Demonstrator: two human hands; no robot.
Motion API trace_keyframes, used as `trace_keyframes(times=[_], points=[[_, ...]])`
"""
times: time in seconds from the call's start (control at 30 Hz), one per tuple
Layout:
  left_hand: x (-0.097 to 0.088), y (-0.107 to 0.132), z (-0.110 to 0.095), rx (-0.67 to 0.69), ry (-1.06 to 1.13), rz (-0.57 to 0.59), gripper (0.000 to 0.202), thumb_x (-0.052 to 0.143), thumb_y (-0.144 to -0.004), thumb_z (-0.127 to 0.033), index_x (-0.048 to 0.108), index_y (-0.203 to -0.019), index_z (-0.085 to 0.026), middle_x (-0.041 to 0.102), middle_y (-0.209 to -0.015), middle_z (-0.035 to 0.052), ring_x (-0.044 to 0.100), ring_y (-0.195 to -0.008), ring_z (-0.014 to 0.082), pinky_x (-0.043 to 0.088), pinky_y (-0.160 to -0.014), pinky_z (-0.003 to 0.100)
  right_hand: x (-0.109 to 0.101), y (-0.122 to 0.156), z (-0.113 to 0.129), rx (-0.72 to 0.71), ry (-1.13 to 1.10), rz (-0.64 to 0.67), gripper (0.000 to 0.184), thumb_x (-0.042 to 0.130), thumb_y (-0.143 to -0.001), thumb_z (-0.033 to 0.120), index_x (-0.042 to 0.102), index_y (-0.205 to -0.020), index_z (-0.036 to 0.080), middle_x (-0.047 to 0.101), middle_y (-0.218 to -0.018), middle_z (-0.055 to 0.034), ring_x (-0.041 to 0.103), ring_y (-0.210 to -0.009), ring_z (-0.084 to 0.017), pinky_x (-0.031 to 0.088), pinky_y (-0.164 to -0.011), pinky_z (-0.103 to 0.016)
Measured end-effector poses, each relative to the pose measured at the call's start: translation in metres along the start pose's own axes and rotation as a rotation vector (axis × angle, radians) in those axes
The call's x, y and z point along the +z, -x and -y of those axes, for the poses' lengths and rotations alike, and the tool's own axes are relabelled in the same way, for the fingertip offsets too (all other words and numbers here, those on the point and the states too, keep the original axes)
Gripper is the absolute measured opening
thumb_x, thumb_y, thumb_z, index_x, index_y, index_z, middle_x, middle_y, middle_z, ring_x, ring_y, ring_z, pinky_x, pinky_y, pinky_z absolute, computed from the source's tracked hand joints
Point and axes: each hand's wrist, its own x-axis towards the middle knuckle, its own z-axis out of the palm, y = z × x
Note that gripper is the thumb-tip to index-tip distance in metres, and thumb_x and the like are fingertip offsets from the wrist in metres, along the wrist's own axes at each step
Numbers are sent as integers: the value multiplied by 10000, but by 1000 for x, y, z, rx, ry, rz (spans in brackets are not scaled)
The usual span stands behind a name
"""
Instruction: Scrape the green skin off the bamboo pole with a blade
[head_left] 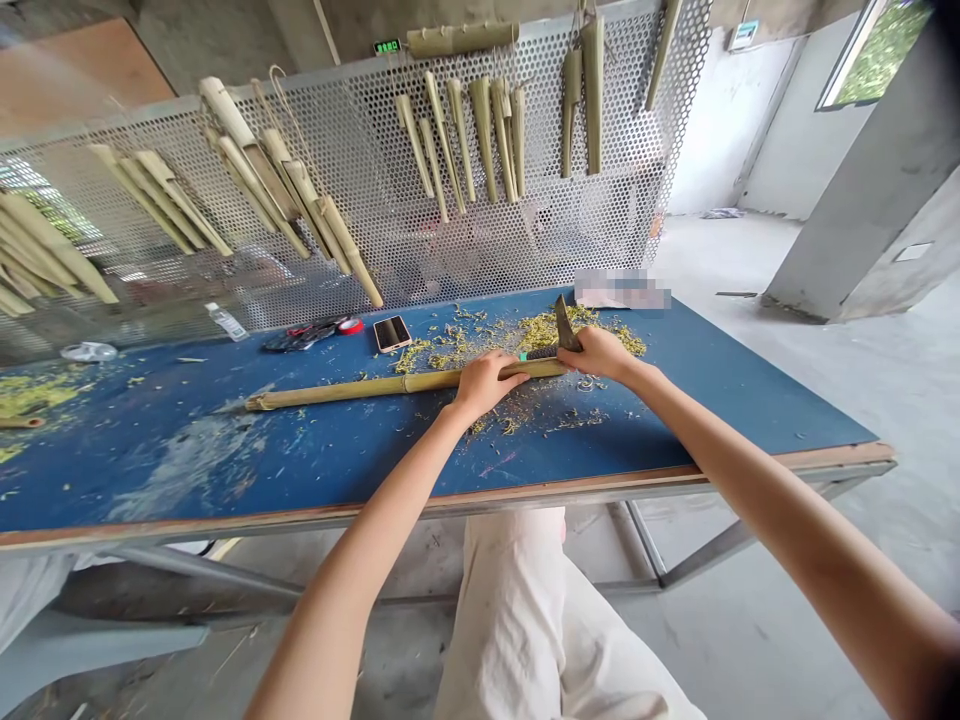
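A long split bamboo pole [360, 390] lies on the blue table top [172, 470], running from the middle towards the left. My left hand [484, 385] grips the pole near its right end. My right hand [604, 352] holds a small hatchet [566, 327] by the neck, close to the pole's end. Its steel blade stands upward, and its dark wrapped handle [541, 352] has a green band. Yellowish bamboo shavings [555, 330] are scattered around both hands. The hatchet's contact with the pole is partly hidden by my fingers.
A perforated metal screen [375, 220] with several hanging bamboo pieces [480, 140] stands behind the table. On the far side lie a phone [392, 333], a dark tool with red parts [300, 335], a red tape roll [350, 325] and a water bottle [226, 322].
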Motion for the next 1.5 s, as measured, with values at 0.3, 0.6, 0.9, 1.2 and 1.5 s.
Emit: trace_keyframes(times=[0.3, 0.6, 0.9, 1.2, 1.5], points=[[1, 1, -1, -21, 41, -18, 368, 740, -887, -464, 768, -1144, -203, 748, -1098, 78, 698, -998, 247, 528, -813, 322, 6, -2, 1, -51, -23, 2, 402, 521, -927, 393, 617, -611, 164, 528, -543, -36, 442, -489, -124, 291, -515, -266], [1, -1, -1, -37, 26, 1, 365, 726, -897, -472, 771, -1151, -213, 754, -1093, 78, 701, -985, 250, 531, -819, 327, 7, -3, 8, -115, -46, 37, 437, 499, -954, 417, 696, -663, 159, 581, -582, -48, 490, -522, -134, 346, -561, -257], [1, -1, -1, -30, 39, 8, 348, 726, -896, -471, 774, -1135, -222, 756, -1082, 73, 698, -996, 260, 534, -829, 344, 7, -5, 9, -106, -10, 27, 467, 482, -963, 455, 699, -668, 164, 599, -590, -62, 519, -542, -151, 352, -554, -258], [1, -2, -1, -31, 40, 13, 342, 725, -895, -479, 776, -1120, -226, 755, -1088, 65, 690, -1012, 256, 522, -815, 327, 10, -8, 9, -60, 42, -3, 435, 509, -946, 433, 678, -653, 159, 581, -583, -65, 498, -523, -150, 327, -528, -269], [0, -1, -3, -43, 31, 6, 365, 733, -890, -476, 772, -1132, -205, 754, -1086, 78, 694, -998, 259, 521, -808, 330, 10, -6, 12, -25, 110, -26, 412, 527, -945, 434, 655, -676, 150, 586, -619, -70, 494, -546, -152, 299, -538, -276]])
